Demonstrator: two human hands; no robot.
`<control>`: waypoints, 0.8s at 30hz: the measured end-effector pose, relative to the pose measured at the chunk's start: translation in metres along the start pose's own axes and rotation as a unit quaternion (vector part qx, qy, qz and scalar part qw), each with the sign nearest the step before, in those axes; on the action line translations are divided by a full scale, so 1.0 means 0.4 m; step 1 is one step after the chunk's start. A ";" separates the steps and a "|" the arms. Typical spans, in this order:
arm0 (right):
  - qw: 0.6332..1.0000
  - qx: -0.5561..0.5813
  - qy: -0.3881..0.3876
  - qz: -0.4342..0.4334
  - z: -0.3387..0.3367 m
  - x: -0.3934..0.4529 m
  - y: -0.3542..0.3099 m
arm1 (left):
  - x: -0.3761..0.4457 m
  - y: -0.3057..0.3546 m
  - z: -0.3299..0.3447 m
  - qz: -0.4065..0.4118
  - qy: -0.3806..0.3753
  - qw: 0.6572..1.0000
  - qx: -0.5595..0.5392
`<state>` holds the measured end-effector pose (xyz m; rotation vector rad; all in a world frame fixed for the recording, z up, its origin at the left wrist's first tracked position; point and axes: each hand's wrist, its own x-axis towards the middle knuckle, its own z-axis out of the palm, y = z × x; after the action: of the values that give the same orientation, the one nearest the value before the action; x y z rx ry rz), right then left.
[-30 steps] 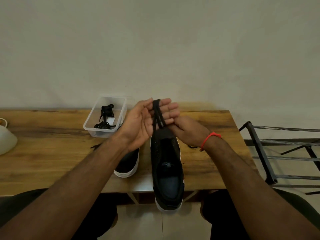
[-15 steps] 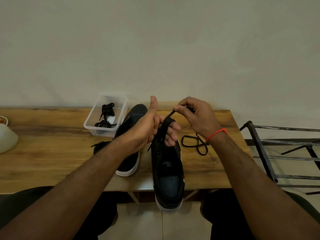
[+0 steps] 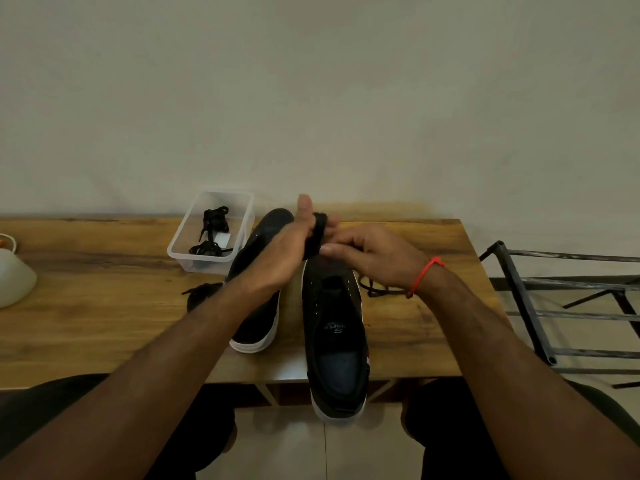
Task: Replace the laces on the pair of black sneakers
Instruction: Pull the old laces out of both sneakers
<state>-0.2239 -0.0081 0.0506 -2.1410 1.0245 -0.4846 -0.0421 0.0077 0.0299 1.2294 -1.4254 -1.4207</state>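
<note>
Two black sneakers with white soles lie on the wooden table (image 3: 104, 306). The right sneaker (image 3: 334, 327) has no lace and its heel overhangs the table's front edge. The left sneaker (image 3: 258, 306) lies beside it, partly under my left forearm. My left hand (image 3: 291, 247) has a black lace (image 3: 317, 233) wound around its fingers, thumb up. My right hand (image 3: 370, 258) pinches that lace next to the bundle. The lace's loose tail (image 3: 375, 289) lies on the table under my right wrist.
A clear plastic box (image 3: 211, 261) at the back holds black lace bundles. Another black lace (image 3: 201, 292) lies left of the left sneaker. A white object (image 3: 15, 275) sits at the table's left edge. A metal rack (image 3: 554, 306) stands right of the table.
My right hand came down and left toward my left hand, winding the lace around the left fingers. The loop that lay loose on the table has shrunk and is partly hidden under my wrist.
</note>
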 end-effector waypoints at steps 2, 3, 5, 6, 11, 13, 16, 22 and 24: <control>0.995 0.004 0.102 0.004 -0.017 0.005 0.020 | -0.016 0.012 0.019 -0.041 -0.075 0.995 0.043; 0.990 0.012 0.140 0.016 -0.023 0.005 0.033 | -0.024 0.019 0.029 -0.065 -0.106 0.992 0.026; 0.982 0.029 0.181 0.036 -0.031 0.003 0.057 | -0.029 0.026 0.038 -0.084 -0.148 0.985 -0.032; 0.982 0.032 0.183 0.040 -0.031 0.002 0.064 | -0.028 0.026 0.036 -0.077 -0.145 0.984 -0.066; 0.993 -0.082 0.014 0.079 0.005 0.006 0.049 | -0.017 0.024 0.020 0.015 -0.037 0.957 -0.287; 0.991 -0.091 -0.082 0.057 0.028 0.009 0.023 | -0.007 0.019 0.019 0.049 0.023 0.956 -0.290; 0.987 -0.065 -0.142 0.026 0.035 0.004 -0.008 | 0.006 -0.003 0.014 0.063 0.084 0.978 -0.183; 0.991 -0.035 0.128 -0.011 -0.026 -0.002 0.035 | -0.024 0.004 0.044 -0.050 -0.058 0.997 0.015; 0.985 -0.013 0.170 0.003 -0.034 -0.001 0.055 | -0.028 0.021 0.052 -0.089 -0.116 0.988 -0.045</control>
<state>-0.2437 -0.0233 0.0437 -2.1208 1.2265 -0.8597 -0.0604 0.0232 0.0376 1.1881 -1.4141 -1.7793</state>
